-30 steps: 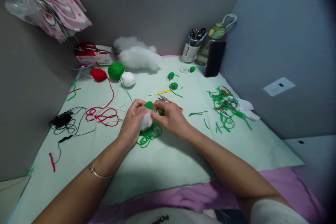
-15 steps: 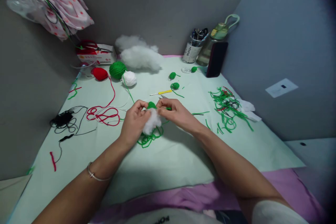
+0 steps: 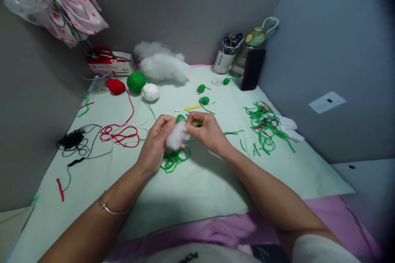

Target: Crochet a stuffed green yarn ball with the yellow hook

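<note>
My left hand [image 3: 156, 141] is closed round a small green crocheted piece [image 3: 180, 118] and a tuft of white stuffing [image 3: 176, 135] that bulges out between both hands. My right hand [image 3: 206, 130] pinches at the stuffing and the green piece from the right. Both hands hover just above the pale green mat [image 3: 191, 181]. A tangle of loose green yarn [image 3: 174, 159] lies on the mat right under them. A yellow-handled crochet hook [image 3: 189, 109] lies just beyond my fingers.
Red [image 3: 116, 86], green [image 3: 137, 81] and white [image 3: 151, 92] yarn balls sit at the back left by a heap of stuffing [image 3: 163, 65]. Red yarn loops [image 3: 121, 134] and black yarn [image 3: 72, 139] lie left. Green scraps [image 3: 266, 125], a phone [image 3: 252, 69], a bottle [image 3: 248, 51] and a pen cup [image 3: 224, 56] stand right.
The stuffing tuft has shifted up and right between my hands, and my fingers have drawn closer over it. The hands stay in the same place above the mat.
</note>
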The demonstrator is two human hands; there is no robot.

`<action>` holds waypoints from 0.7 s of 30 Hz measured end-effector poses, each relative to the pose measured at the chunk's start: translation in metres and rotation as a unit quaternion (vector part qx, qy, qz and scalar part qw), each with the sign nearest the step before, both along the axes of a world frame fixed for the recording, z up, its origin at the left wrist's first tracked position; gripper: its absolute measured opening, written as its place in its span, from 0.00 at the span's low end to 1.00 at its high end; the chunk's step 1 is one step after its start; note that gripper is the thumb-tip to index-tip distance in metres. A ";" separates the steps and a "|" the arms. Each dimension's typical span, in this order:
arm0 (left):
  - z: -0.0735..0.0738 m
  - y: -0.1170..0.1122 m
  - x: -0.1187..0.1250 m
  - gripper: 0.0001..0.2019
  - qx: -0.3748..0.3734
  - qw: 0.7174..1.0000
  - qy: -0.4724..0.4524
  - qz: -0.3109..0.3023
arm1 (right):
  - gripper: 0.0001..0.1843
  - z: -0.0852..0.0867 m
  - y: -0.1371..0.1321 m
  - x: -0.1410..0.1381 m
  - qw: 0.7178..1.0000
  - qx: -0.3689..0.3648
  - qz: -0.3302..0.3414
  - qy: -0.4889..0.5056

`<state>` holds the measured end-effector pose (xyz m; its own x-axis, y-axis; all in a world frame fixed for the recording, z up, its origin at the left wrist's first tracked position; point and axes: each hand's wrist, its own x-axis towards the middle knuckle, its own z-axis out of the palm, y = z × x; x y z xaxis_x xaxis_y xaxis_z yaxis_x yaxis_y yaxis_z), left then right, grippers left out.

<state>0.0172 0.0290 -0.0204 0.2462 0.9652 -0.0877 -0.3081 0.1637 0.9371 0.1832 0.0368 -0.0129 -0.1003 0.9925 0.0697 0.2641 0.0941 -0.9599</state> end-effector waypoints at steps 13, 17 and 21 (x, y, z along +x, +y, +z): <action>-0.014 0.006 0.000 0.15 0.064 0.992 0.065 0.092 | 0.06 0.009 -0.016 -0.014 0.996 0.006 0.060 -0.073; -0.014 0.002 0.001 0.12 0.061 0.995 0.042 0.059 | 0.09 0.001 -0.009 -0.012 0.999 0.010 0.008 -0.047; -0.011 0.001 -0.002 0.13 0.035 0.999 0.009 0.026 | 0.12 0.000 -0.003 -0.005 1.000 0.009 -0.005 -0.016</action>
